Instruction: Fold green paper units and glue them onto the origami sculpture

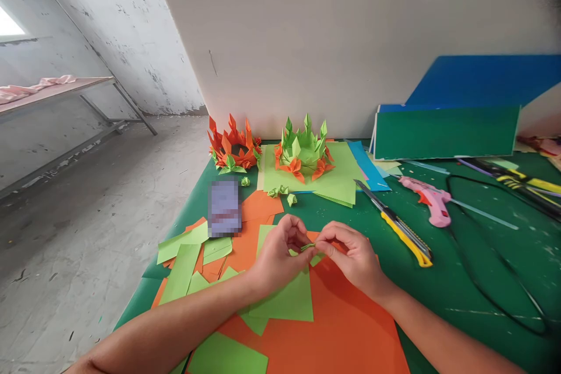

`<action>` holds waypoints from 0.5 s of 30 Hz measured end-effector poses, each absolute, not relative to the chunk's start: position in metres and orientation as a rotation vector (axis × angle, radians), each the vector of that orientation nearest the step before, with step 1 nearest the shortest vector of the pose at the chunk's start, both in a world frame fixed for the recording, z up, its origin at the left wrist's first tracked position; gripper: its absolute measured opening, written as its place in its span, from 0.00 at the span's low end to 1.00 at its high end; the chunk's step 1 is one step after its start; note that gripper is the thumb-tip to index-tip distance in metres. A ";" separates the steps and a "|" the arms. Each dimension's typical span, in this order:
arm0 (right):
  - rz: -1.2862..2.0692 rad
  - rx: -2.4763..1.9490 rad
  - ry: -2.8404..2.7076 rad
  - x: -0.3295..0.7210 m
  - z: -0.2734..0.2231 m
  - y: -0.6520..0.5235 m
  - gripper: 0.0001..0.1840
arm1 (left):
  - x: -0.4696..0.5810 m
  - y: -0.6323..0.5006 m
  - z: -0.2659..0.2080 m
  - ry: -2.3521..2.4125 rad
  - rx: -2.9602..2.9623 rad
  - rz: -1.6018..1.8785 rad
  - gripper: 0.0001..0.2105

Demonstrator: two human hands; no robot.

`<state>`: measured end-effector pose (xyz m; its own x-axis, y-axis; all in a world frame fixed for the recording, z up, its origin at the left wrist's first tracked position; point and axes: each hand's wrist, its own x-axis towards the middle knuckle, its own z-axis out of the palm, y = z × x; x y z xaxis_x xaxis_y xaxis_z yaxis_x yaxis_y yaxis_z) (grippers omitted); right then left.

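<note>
Both of my hands meet over the paper sheets, pinching one small piece of folded green paper [307, 246]. My left hand [284, 251] is closed on its left side, thumb and fingers pressed together. From the right, my right hand [350, 254] pinches the same piece at its end. Much of the piece is hidden by my fingers. Beneath lie a green sheet [289, 298] and a large orange sheet [350, 315]. Just beyond my hands sit small folded green paper pieces [277, 191].
At the back stand an orange paper crown [234, 149] and a green paper crown [305, 149]. On the right lie a yellow utility knife [397, 228], a pink glue gun [432, 201] and its black cord [467, 280]. A blurred rectangular object [224, 207] lies left. A white board [298, 52] rises behind.
</note>
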<state>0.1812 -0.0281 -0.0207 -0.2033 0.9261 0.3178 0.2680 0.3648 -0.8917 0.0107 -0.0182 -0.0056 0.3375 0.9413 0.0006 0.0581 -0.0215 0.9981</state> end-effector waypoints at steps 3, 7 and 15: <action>0.818 -1.072 -1.687 0.182 -0.023 -0.029 0.08 | 0.011 -0.017 -0.005 0.954 1.312 0.927 0.16; 0.730 -1.078 -1.678 0.184 -0.028 -0.029 0.02 | 0.010 -0.014 -0.008 0.904 1.174 0.918 0.18; 0.528 -0.921 -1.889 0.188 -0.029 -0.026 0.07 | 0.009 -0.012 -0.010 0.906 1.130 0.920 0.15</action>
<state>0.1884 -0.0262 -0.0290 -0.2789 0.7804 0.5596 0.3769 0.6249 -0.6837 0.0090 -0.0121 -0.0095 0.3517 0.9286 -0.1179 -0.1330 0.1743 0.9757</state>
